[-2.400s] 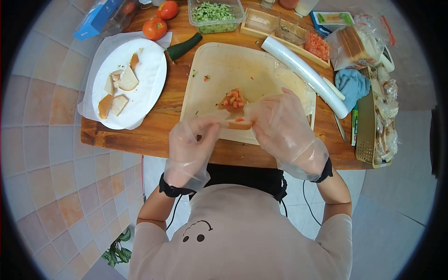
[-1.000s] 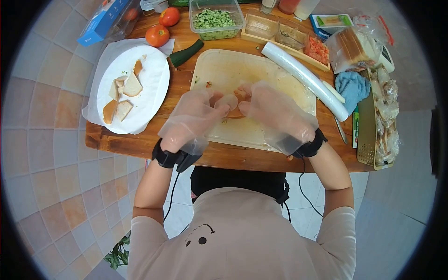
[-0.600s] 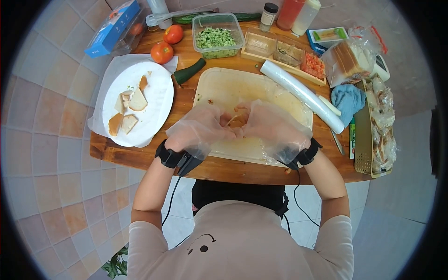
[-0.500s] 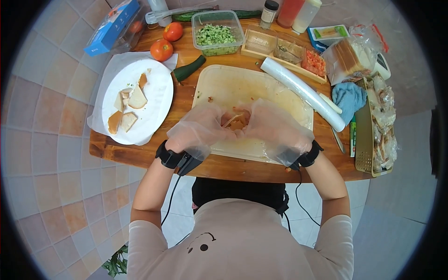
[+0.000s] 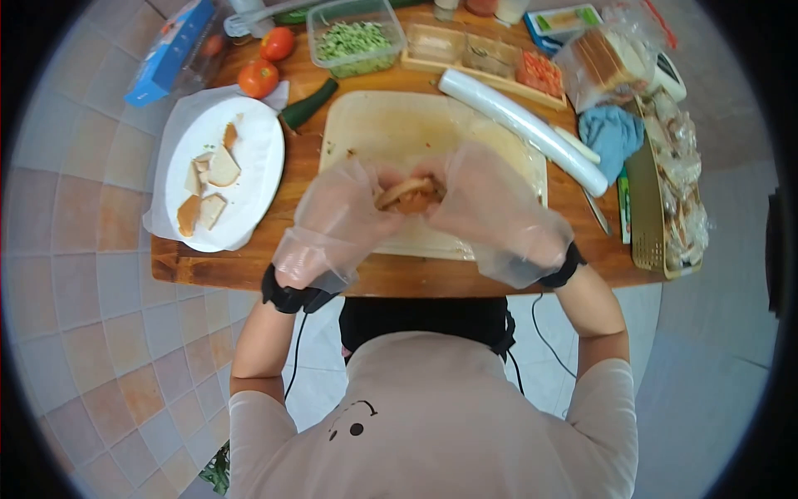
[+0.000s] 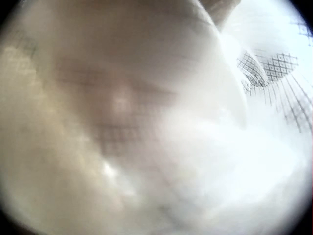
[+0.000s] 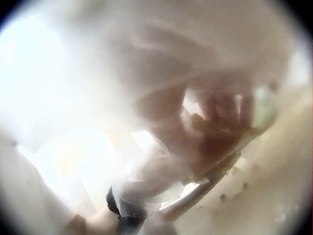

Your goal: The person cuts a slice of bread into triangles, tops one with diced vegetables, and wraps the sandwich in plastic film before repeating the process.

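Note:
In the head view, a folded piece of bread with a brown crust rim and reddish filling is held between both hands over the cream cutting board. My left hand, in a loose clear plastic glove, grips its left side. From the right, my gloved right hand holds the other side, fingers curled in around it. Plastic film blurs most of the left wrist view. Bent fingers show in the right wrist view, close over the board, with the bread partly hidden behind them.
A white plate with bread offcuts lies left. Behind the board are a cucumber piece, tomatoes, a tub of diced cucumber and a divided box. A plastic wrap roll overlaps the board; a knife lies right.
At first the bread lay wider apart with diced tomato showing on it. Both hands have since closed in around it and folded it, and its crust rim now faces up between them.

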Available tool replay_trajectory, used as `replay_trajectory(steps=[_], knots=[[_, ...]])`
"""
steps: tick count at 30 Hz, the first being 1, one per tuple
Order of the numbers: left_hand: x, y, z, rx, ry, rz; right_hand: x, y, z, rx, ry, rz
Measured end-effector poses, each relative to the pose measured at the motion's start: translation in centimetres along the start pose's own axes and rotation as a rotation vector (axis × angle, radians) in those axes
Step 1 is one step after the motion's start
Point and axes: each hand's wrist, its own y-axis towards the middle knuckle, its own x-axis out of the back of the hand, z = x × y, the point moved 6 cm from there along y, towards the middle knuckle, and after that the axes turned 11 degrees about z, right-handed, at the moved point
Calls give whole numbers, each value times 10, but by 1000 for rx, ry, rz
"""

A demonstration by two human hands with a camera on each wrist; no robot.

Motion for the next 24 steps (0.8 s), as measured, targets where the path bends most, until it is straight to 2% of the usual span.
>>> replay_trajectory(steps=[1,3,4,5,7,8,11,14,17,20,21,23,24], knots=[[4,-1,-6,-32,-144,3,11,-7,3,-35,54,27],[10,1,-19,-155,-172,-69,27,-19,2,-98,159,77],[14,1,-25,-219,-181,-114,32,-28,-6,-1,170,-11],[16,1,-28,-204,-116,-116,39,-39,-8,100,177,-103],[12,10,-21,-223,-454,-190,56,-62,-16,-152,331,-129],[9,14,-16,-230,-621,-227,57,-66,-26,-189,332,-174],[-4,23,-2,-43,-694,-200,61,-82,-63,-305,461,-251],[-15,29,-12,56,-179,-7,60,-89,-79,-370,664,-119],[-38,41,-20,-13,-12,162,51,-96,-107,-385,554,-118],[-46,56,-21,-197,105,-17,37,-97,-99,-348,539,-38],[-47,64,-21,-211,99,13,31,-96,-88,-287,604,-46],[-44,79,-24,-240,89,72,24,-88,-83,-340,422,51],[-47,83,-24,-369,154,49,21,-87,-83,-365,329,99]])
